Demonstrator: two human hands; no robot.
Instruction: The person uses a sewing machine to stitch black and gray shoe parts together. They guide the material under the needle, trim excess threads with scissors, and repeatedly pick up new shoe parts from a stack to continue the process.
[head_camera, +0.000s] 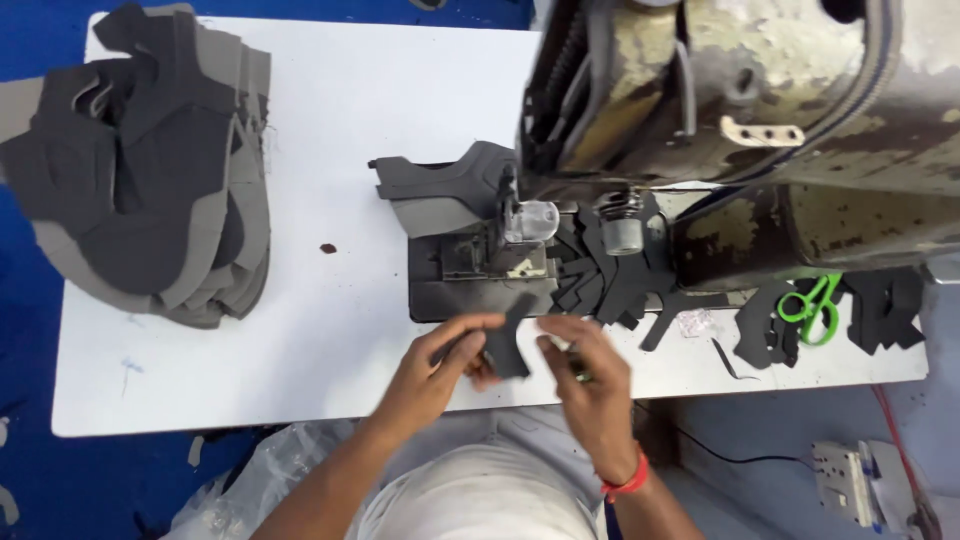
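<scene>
From the head view, we pinch a small dark grey fabric piece between our left hand and right hand, fingers closed on it, above the white table's near edge, just before the sewing machine. A stack of grey cut pieces lies far left.

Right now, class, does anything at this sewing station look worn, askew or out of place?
Yes. The sewing machine has paint flaking off in patches across its body. A small dark speck lies alone on the white table, like a stray scrap.
</scene>
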